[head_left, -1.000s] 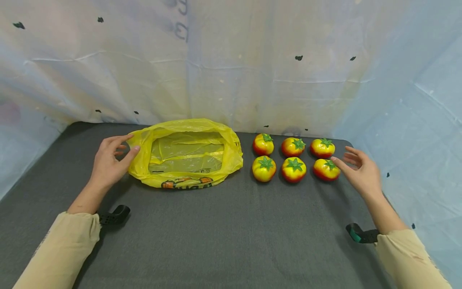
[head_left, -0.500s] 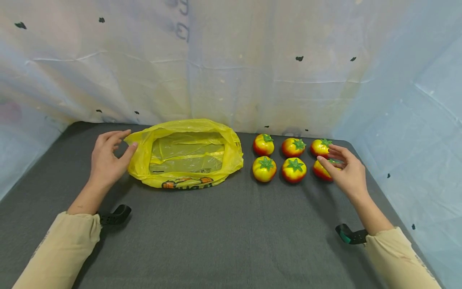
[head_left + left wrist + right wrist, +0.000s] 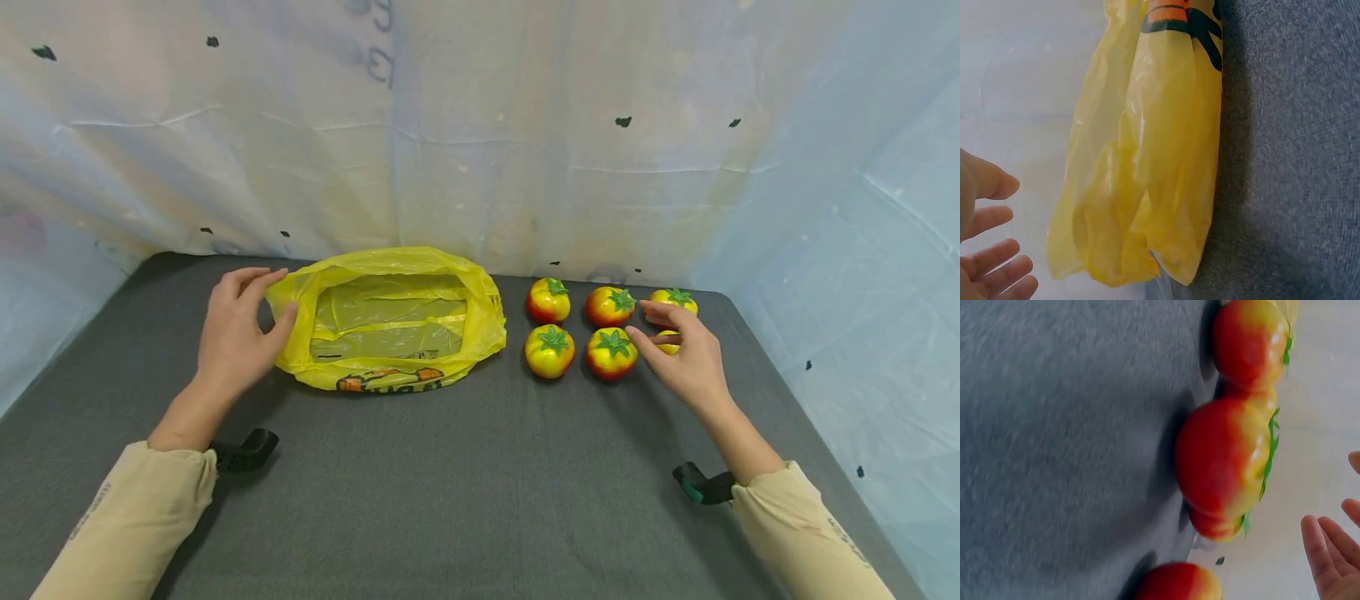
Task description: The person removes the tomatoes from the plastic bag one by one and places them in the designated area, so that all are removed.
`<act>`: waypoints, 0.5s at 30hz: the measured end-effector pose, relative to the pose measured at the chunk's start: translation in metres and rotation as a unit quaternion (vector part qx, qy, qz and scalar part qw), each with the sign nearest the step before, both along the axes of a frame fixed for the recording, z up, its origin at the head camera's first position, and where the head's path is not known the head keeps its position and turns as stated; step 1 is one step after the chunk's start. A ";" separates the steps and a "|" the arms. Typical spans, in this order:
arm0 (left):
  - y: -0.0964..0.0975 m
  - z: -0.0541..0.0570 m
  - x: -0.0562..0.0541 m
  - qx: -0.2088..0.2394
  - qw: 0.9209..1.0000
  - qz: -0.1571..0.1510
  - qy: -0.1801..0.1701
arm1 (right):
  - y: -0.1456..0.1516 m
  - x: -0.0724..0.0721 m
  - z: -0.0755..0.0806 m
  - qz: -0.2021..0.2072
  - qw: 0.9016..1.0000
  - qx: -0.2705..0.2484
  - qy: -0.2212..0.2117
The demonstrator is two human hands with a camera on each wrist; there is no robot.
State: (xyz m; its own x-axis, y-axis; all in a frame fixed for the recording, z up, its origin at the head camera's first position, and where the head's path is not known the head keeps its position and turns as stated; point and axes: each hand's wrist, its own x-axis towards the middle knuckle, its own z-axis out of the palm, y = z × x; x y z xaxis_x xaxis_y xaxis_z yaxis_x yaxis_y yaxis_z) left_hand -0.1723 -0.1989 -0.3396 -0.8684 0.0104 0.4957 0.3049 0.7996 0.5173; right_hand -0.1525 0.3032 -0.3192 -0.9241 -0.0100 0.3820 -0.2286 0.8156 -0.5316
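Observation:
A yellow plastic bag (image 3: 480,325) lies on the grey table with its mouth spread wide. My left hand (image 3: 238,333) hovers at the bag's left end, fingers relaxed; the left wrist view shows a gap between its fingertips and the yellow plastic (image 3: 1172,156). Right of the bag, several red-and-yellow tomatoes with green leaf tops stand in two rows, among them a front middle tomato (image 3: 611,354) and a front left tomato (image 3: 549,352). Over the right end of the rows is my right hand (image 3: 686,354), loosely spread and holding nothing. It partly covers the front right tomato (image 3: 669,342).
Behind the table (image 3: 465,492) hangs a pale sheet (image 3: 480,150) with dark marks, and a bluish sheet (image 3: 862,292) closes the right side. A black wrist strap (image 3: 247,450) sits on my left wrist, another black strap (image 3: 701,483) on my right.
My right hand has moved left, from beside the front right tomato to over it, near the front middle one. My left hand has shifted slightly right toward the bag. Bag and tomatoes stay put.

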 end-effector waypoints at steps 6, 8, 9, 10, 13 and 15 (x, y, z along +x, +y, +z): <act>0.006 0.004 0.003 -0.041 0.999 -0.010 -0.004 | -0.012 -0.001 -0.001 0.018 1.000 -0.002 -0.005; 0.008 0.005 0.004 -0.059 0.998 -0.013 -0.009 | -0.016 -0.001 -0.001 0.025 1.000 -0.004 -0.005; 0.009 0.006 0.005 -0.068 0.998 -0.012 -0.013 | -0.017 -0.002 -0.001 0.028 1.000 -0.004 -0.005; 0.009 0.007 0.005 -0.076 0.997 -0.012 -0.018 | -0.019 -0.002 -0.002 0.032 0.999 -0.005 -0.006; 0.011 0.008 0.005 -0.093 0.995 -0.012 -0.036 | -0.025 -0.004 -0.004 0.046 0.999 -0.007 0.005; 0.012 0.008 0.005 -0.103 0.993 -0.016 -0.046 | -0.029 -0.006 -0.004 0.058 0.998 -0.008 0.016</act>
